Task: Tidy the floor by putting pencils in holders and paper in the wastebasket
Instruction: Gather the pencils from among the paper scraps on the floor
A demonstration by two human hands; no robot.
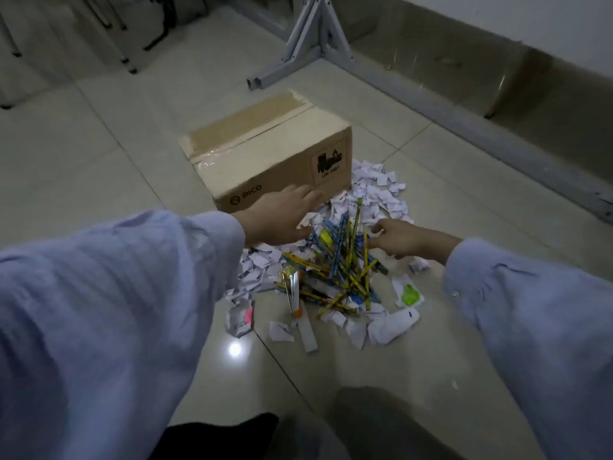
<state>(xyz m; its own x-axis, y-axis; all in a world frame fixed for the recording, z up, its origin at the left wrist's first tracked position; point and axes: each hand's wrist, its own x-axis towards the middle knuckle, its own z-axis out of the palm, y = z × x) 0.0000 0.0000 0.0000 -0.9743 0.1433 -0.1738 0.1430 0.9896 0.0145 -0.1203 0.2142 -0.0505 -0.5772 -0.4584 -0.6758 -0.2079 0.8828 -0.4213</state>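
Yellow and blue wooden pencils (345,260) lie crossed in a loose heap on the pale tiled floor (99,161), right in the middle of a spread of torn white paper scraps (374,190). From where I stand, almost nothing looks done: the heap looks untouched, the paper is scattered all round it, and I can see no holder or wastebasket anywhere.

The person's left hand (282,217) reaches over the scraps with its fingers (306,190) straight and spread, holding nothing, just in front of a taped brown cardboard box (265,154). The right hand (401,239) is at the heap's right edge, fingers loosely bent toward a pencil; I cannot tell whether they have one. A grey metal frame (308,44) stands beyond the box.
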